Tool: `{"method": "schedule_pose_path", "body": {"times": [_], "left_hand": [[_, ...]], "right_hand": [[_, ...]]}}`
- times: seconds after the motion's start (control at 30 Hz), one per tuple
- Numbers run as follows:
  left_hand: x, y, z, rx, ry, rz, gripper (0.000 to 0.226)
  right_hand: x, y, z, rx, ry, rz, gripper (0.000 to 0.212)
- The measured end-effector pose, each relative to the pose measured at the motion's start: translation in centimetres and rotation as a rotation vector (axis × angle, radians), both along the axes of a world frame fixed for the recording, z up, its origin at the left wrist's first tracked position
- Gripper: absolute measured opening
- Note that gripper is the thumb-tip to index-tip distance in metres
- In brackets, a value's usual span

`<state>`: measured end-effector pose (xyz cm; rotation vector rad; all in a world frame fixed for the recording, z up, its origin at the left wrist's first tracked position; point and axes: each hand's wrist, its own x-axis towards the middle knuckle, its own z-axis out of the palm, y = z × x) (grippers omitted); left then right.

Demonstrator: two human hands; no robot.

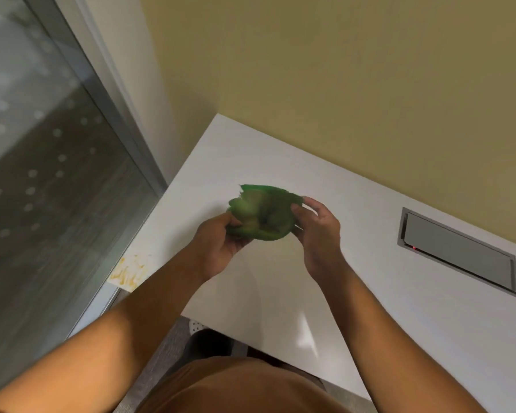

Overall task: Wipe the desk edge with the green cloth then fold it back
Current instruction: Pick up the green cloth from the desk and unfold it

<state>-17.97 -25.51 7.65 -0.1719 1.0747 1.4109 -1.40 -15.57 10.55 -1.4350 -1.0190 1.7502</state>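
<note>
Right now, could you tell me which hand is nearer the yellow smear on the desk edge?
The left hand, on the green cloth's left side; the right hand is farther from the smear.

Office: white desk (pixel 280 162) with cable hatch (pixel 456 251) (glass partition (pixel 42 174) beside).

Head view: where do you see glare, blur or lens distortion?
Head view: glare patch on the white desk near the body; the green cloth between left hand and right hand is motion-blurred; wide-angle lens tilts the glass panel.
</note>
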Motion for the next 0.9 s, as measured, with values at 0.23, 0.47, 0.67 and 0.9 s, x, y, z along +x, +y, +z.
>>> {"method": "schedule_pose_path", "body": {"times": [0.23,0.47,0.67,0.9], "left_hand": [[-0.7,-1.8,0.6,0.054,0.032,0.127,0.038],[2.8,-9.3,-0.3,0.041,0.127,0.384,0.031],[9.0,-12.2,0.3,-0.014,0.081,0.415,0.034],[11.8,-14.9,-0.6,0.027,-0.109,0.601,0.057]], "right_hand": [[0.9,1.0,1.0,-0.141,0.239,-0.219,0.035],[1.0,-0.7,1.1,-0.315,0.183,0.104,0.036],[4.3,-1.1,1.9,-0.351,0.163,0.199,0.035],[0.9,-0.8,0.9,-0.404,0.048,0.329,0.024]]}}
